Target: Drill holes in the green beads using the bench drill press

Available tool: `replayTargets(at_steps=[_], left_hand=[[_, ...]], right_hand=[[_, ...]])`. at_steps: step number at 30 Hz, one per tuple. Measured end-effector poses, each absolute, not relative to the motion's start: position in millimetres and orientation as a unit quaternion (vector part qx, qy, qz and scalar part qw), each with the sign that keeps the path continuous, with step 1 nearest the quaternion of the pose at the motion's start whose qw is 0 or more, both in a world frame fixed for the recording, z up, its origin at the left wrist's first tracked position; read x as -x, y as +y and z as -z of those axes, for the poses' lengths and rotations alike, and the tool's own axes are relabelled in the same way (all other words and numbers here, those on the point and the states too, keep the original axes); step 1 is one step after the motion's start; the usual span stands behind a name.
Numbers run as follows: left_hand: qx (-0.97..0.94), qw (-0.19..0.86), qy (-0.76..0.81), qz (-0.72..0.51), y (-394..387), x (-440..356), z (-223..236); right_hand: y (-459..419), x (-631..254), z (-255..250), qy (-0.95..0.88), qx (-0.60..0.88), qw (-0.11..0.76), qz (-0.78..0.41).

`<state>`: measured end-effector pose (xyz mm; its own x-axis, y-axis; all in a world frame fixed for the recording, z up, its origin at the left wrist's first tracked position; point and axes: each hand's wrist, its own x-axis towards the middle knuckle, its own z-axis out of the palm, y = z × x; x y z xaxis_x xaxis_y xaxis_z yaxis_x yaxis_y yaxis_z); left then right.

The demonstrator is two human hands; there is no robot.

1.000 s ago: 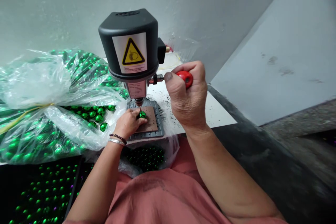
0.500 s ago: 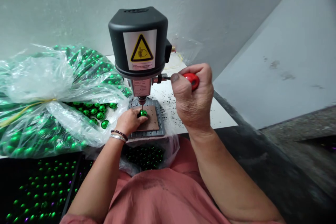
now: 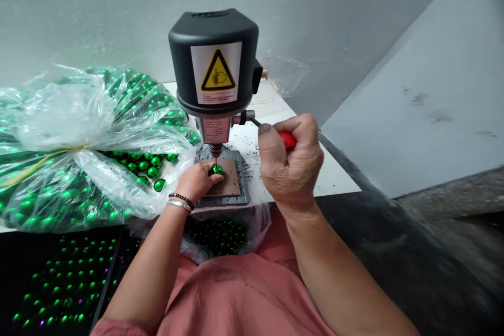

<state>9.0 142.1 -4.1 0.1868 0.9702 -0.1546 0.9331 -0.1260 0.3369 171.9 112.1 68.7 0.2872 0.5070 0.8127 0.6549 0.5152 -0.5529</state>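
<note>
The worktop (image 3: 315, 178) runs out just right of the bench drill (image 3: 214, 58); left of it, a tied plastic bag (image 3: 79, 131) bulges with green balls. Under the drill, your left fingers (image 3: 210, 178) pin a green ball (image 3: 217, 169) on a brown pad (image 3: 230, 184); your right hand (image 3: 289, 165) clenches a red handle (image 3: 289, 140).

Pale grey walls (image 3: 118, 10) rise behind a white workbench (image 3: 333, 178).

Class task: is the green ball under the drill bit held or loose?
Held: fingers of the left hand pin the green ball to the brown pad under the drill bit.
</note>
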Motion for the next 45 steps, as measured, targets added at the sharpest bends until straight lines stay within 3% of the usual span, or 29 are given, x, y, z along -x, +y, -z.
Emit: replayTargets(at_steps=[23, 28, 31, 35, 40, 45], left_hand=[[-0.736, 0.189, 0.642, -0.101, 140.7, -8.9, 9.4], [-0.745, 0.179, 0.630, -0.128, 139.8, -9.0, 11.9], [-0.734, 0.187, 0.635, -0.155, 132.9, -6.3, 13.2], [-0.725, 0.256, 0.612, -0.184, 114.6, 7.9, 5.1], [-0.737, 0.431, 0.510, -0.105, 101.9, 26.7, -10.4], [-0.672, 0.426, 0.561, -0.228, 109.1, 28.3, 0.4]], right_hand=[[119.7, -161.4, -11.4, -0.572, 0.425, 0.697, 0.081], [127.1, -164.6, -49.0, -0.559, 0.433, 0.701, 0.093], [135.2, -168.9, -89.2, -0.586, 0.464, 0.656, 0.104], [141.9, -171.7, -111.3, -0.592, 0.480, 0.645, 0.052], [140.5, -169.2, -105.5, -0.575, 0.485, 0.659, 0.011], [138.0, -169.3, -103.9, -0.568, 0.493, 0.659, -0.003]])
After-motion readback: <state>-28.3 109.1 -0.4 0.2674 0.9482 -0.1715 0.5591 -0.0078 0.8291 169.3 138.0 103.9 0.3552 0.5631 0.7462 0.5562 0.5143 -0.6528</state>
